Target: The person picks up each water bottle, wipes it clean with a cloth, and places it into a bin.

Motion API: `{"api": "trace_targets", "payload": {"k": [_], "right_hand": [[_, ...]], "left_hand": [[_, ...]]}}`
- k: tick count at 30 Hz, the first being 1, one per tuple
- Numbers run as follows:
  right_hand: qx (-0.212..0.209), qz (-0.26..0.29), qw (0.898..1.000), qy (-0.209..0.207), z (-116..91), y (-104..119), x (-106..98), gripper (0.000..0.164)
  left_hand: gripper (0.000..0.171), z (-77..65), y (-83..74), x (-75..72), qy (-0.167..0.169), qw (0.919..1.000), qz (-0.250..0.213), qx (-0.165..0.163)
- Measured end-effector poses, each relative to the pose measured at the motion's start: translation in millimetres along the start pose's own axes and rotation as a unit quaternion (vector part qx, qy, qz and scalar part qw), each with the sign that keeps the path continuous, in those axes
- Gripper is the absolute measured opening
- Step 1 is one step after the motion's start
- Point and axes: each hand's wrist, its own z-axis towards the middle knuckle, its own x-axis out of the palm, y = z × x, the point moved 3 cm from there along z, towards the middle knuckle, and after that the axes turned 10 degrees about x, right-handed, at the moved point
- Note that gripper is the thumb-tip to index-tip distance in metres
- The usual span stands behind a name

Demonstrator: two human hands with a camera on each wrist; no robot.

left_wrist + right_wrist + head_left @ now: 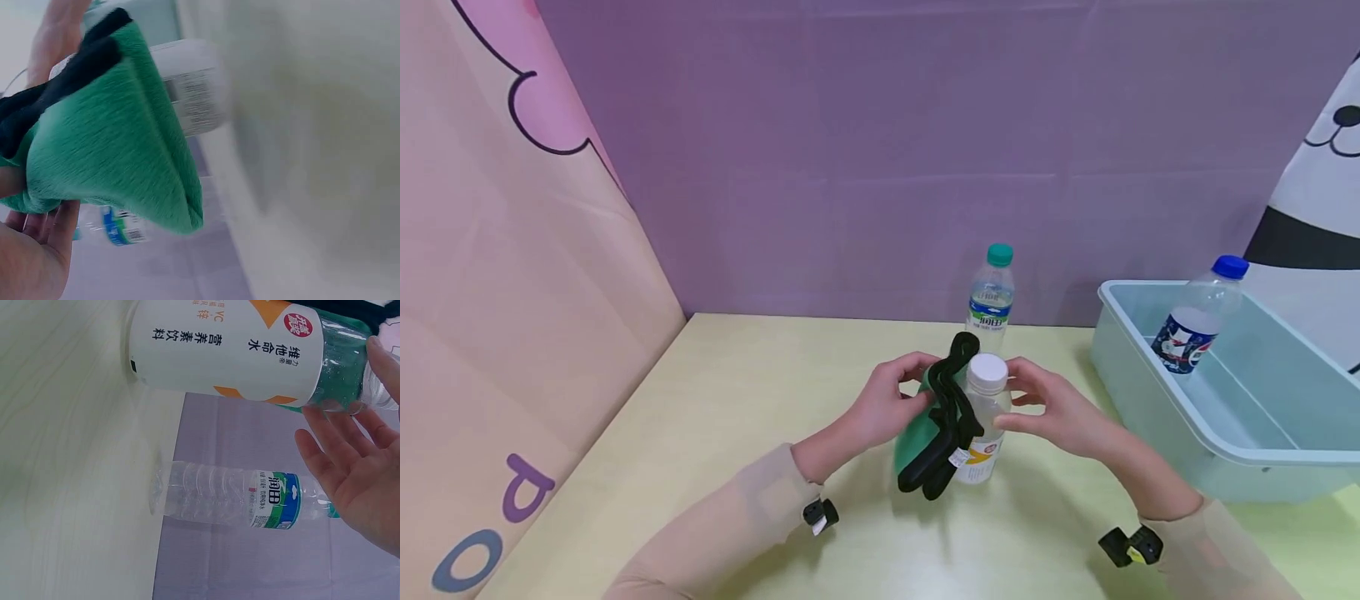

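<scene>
Green fabric (917, 437) lies pinched in the left grip (893, 398), a bottle (988, 410) inside the loosely curled right grip (1052, 412).

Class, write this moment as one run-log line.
left hand: holds green cloth | right hand: at white-capped bottle, grip unclear | green-capped bottle: upright behind | blue-capped bottle: in tub

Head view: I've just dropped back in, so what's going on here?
A person's left hand holds a green cloth with black edging beside an upright white-capped bottle. Their right hand is at that bottle's upper part; whether it grips is unclear. A green-capped bottle stands behind, and a blue-capped bottle leans in the light blue bin on the right.
</scene>
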Motion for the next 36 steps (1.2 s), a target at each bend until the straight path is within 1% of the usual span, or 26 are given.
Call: {"api": "trace_targets", "payload": {"k": [2, 4, 9, 13, 15, 19, 22, 26, 29, 31, 36], "right_hand": [[-0.004, -0.002, 1.000, -0.002, 0, 1, -1, 0.047], [-0.008, 0.001, 1.000, -0.001, 0, 1, -1, 0.045], [-0.013, 0.000, 1.000, 0.003, 2, 2, -1, 0.044], [-0.020, -0.014, 1.000, -0.001, 2, 3, -3, 0.042], [-0.018, -0.016, 1.000, -0.003, 1, 2, -3, 0.042], [-0.011, -0.007, 1.000, 0.001, 1, 2, -3, 0.045], [-0.003, -0.004, 1.000, 0.002, 0, 1, -3, 0.048], [0.007, -0.001, 1.000, 0.000, -1, 1, -2, 0.050], [0.011, 0.000, 1.000, 0.000, -1, 0, -1, 0.050], [0.011, -0.003, 1.000, -0.001, 0, 0, 0, 0.050], [0.006, -0.007, 1.000, -0.005, 0, 1, -1, 0.050]], "left_hand": [[0.026, 5.6, -6.1, -2.0, -0.004, 0.9999, -0.006, 0.012], [0.025, 10.8, -10.0, -3.7, 0.001, 0.9996, -0.001, 0.029], [0.027, 17.0, -14.0, -8.2, 0.031, 0.9976, 0.017, 0.060], [0.031, 17.7, -15.6, -10.6, 0.052, 0.9964, 0.027, 0.061], [0.029, 18.2, -15.1, -10.0, 0.057, 0.9957, 0.035, 0.064], [0.024, 16.9, -11.3, -8.6, 0.060, 0.9950, 0.051, 0.061], [0.023, 12.9, -6.3, -7.1, 0.063, 0.9955, 0.054, 0.047], [0.024, 4.2, 5.8, -1.9, 0.085, 0.9942, 0.056, 0.035], [0.025, -3.2, 16.5, 2.8, 0.108, 0.9916, 0.059, 0.039], [0.025, -6.5, 21.3, 4.8, 0.116, 0.9902, 0.062, 0.047], [0.024, -7.4, 23.6, 5.6, 0.115, 0.9889, 0.069, 0.064]]}}
